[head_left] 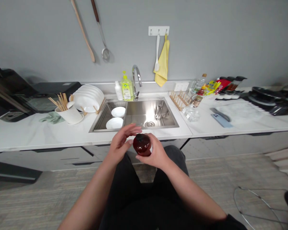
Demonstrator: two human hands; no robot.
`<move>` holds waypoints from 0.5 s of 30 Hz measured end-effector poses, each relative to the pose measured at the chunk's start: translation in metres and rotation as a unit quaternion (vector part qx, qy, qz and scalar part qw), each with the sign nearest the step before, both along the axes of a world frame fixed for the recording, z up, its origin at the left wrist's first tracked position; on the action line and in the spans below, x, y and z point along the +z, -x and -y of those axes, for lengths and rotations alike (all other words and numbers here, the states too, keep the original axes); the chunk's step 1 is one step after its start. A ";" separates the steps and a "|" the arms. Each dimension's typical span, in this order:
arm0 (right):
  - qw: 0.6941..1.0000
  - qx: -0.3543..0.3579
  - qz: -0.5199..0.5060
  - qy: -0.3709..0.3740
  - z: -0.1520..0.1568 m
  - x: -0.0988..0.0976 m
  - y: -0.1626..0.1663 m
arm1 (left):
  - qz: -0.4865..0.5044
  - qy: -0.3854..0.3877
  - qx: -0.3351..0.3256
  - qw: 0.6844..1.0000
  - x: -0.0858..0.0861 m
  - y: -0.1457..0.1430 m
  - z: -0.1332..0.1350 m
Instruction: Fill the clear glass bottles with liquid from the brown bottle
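Observation:
A dark amber bottle (142,146) with a black top is in front of me, below the counter's front edge. My right hand (156,151) is wrapped round its side, thumb toward me. A bit of white label shows by the right palm. My left hand (123,140) is just left of the bottle, fingers apart and curved over toward the black top, holding nothing. Beyond both hands lies the steel sink (146,108). Two white bowls (114,123) rest in its left basin.
Left of the sink stand a plate rack with white plates (88,99) and a white chopstick holder (70,115). Behind the sink are a green soap bottle (127,89) and the faucet (136,80). On the right are a wooden rack (180,99), glassware (191,113) and a blue phone (221,120).

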State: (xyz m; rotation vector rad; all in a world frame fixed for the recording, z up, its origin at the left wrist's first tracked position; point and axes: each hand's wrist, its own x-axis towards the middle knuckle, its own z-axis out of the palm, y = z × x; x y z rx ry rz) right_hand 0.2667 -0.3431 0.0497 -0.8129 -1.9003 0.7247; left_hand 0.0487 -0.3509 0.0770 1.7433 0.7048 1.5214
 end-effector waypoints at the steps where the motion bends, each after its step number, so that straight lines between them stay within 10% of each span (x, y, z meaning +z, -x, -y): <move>1: 1.000 0.001 0.002 0.002 0.005 0.002 -0.005 | 0.017 0.003 -0.010 1.000 0.002 -0.003 0.003; 15: 0.999 -0.034 -0.032 -0.011 0.027 0.010 -0.027 | 0.025 0.083 -0.006 0.996 0.025 -0.031 0.016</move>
